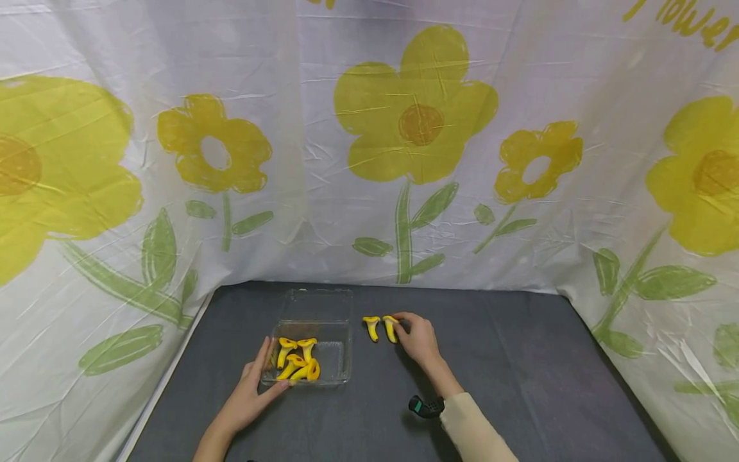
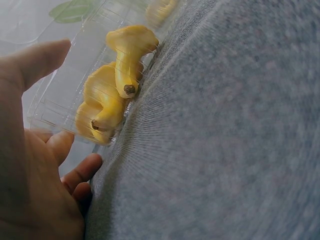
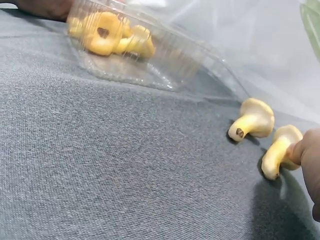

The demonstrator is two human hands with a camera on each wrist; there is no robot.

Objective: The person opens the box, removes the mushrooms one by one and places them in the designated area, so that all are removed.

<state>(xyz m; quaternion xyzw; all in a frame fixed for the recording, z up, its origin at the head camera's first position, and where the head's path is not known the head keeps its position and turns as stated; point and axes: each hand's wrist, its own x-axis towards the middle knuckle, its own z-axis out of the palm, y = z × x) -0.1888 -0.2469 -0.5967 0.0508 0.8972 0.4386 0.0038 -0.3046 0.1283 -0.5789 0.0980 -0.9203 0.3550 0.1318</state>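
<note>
At the near left corner of a clear plastic clamshell box (image 1: 333,354), my left hand (image 1: 248,394) holds the wall, thumb along the front and fingers along the left side. Several yellow mushrooms (image 2: 132,42) with flared caps and dark-tipped stems lie heaped in the left part of the box. To the right, two more lie on the dark cloth. My right hand (image 1: 420,343) pinches the right-hand mushroom (image 3: 272,159) between thumb and fingertip, its stem pointing toward me. The other mushroom (image 3: 252,120) lies just left of it, untouched.
The box's hinged lid (image 1: 317,305) is folded back toward the rear. A dark grey cloth (image 1: 508,372) covers the table. White curtains (image 1: 300,192) printed with yellow flowers hang at the back and sides. A black wrist strap (image 1: 426,407) is on the right arm by the cream sleeve.
</note>
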